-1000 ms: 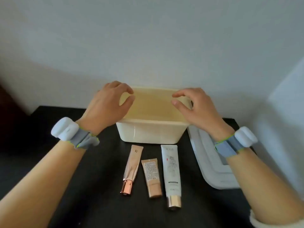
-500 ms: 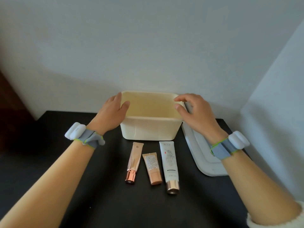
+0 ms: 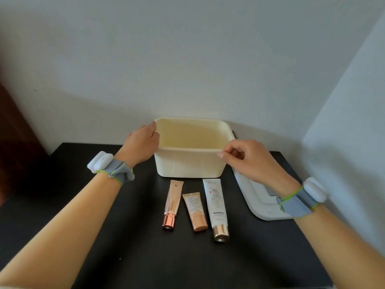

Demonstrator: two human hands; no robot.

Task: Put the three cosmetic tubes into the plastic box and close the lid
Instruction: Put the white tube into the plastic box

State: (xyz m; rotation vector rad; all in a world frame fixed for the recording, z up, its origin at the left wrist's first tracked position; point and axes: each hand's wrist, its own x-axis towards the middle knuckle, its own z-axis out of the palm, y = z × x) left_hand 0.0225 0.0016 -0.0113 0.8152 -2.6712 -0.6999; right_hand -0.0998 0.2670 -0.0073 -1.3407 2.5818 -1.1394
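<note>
An open cream plastic box [image 3: 187, 163] stands at the back of a black table [image 3: 129, 247]; nothing shows inside it. My left hand [image 3: 141, 147] is curled on its left rim. My right hand [image 3: 250, 159] pinches the rim at the front right corner with thumb and forefinger. In front of the box lie three cosmetic tubes side by side, caps toward me: a pink-beige tube with a rose-gold cap [image 3: 174, 200], a short tan tube [image 3: 194, 207], and a longer white tube with a gold cap [image 3: 215, 202]. The pale grey lid [image 3: 256, 201] lies flat to the right of the box, partly under my right wrist.
A white wall runs right behind the box and another closes in on the right. Something dark brown stands at the far left beyond the table edge. Both wrists carry grey bands with white devices.
My hands have come off the top of the box down to its rim, and the right one has slid toward the front right corner. The view has pulled back. The tubes and lid have not moved.
</note>
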